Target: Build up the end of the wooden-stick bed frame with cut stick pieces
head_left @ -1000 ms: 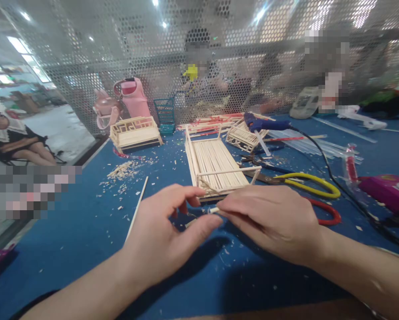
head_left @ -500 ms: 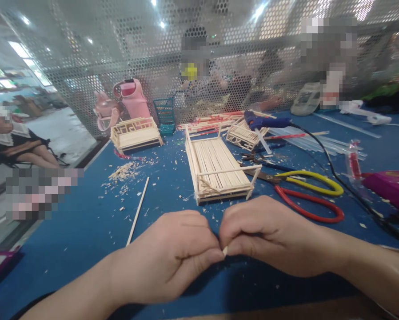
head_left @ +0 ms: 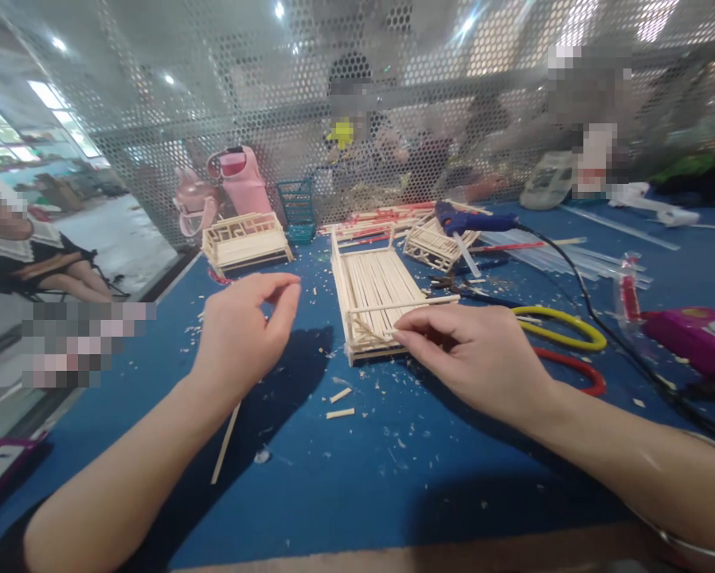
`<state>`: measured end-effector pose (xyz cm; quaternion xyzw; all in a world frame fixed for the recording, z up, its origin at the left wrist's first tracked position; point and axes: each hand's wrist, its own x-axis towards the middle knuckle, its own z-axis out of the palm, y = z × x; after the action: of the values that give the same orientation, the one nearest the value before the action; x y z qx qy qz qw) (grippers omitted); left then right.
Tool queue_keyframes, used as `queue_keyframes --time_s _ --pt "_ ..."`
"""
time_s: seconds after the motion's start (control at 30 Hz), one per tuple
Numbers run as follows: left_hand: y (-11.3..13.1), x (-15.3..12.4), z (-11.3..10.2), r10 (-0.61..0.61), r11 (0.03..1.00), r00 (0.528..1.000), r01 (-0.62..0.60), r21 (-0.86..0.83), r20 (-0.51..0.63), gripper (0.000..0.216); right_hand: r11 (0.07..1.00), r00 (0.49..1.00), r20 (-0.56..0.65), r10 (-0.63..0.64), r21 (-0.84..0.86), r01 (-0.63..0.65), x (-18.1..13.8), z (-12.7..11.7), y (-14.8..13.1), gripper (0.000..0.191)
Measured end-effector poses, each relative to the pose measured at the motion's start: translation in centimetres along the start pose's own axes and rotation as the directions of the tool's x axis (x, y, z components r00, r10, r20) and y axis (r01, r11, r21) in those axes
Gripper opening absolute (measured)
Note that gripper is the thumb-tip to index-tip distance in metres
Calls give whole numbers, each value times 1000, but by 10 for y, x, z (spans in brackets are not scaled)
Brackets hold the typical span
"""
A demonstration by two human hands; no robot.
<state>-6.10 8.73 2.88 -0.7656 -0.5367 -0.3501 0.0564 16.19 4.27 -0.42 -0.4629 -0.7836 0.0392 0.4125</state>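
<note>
A small bed-like frame of wooden sticks point(head_left: 387, 274) stands in the middle, with a rail across its near end. At that near end my right hand point(head_left: 477, 350) is pinched on a short pale wooden stick piece point(head_left: 390, 332), mostly covered by the fingertips. My left hand point(head_left: 244, 326) hovers left of the frame, thumb and forefinger tips together, with nothing showing between them. Two short stick pieces point(head_left: 340, 413) lie on the table in front of the frame. A longer wooden stick point(head_left: 226, 446) lies partly under my left forearm.
Scissors with yellow and red handles point(head_left: 566, 326) lie partly behind my right hand. Beyond are a blue glue gun point(head_left: 482, 219) with its cord, clear glue sticks point(head_left: 548, 259) and a small wooden bench point(head_left: 247, 243). A perforated metal screen point(head_left: 226, 95) closes the back; a person sits at left.
My hands were together at the near side, pinching a small stick piece. They have parted, left hand up and left, right hand to the frame. Two short pieces now show on the table.
</note>
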Motion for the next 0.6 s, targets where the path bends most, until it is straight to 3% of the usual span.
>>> queue_keyframes --time_s 0.13,0.23,0.4,0.6 --pt "20 -3 15 -143 954 987 158 -255 76 37 998 998 -41 -51 -46 49 0 6 -2 17" --pt "23 -12 25 -216 827 965 263 -497 151 57 997 998 -39 -54 -65 51 0 9 -2 18" --pt "27 -24 29 -186 640 914 392 -661 362 83 993 997 -15 -72 -90 70 1 11 1 18" --pt "35 -26 32 -122 450 885 453 -770 450 98 985 991 -32 -133 -119 129 3 14 3 17"
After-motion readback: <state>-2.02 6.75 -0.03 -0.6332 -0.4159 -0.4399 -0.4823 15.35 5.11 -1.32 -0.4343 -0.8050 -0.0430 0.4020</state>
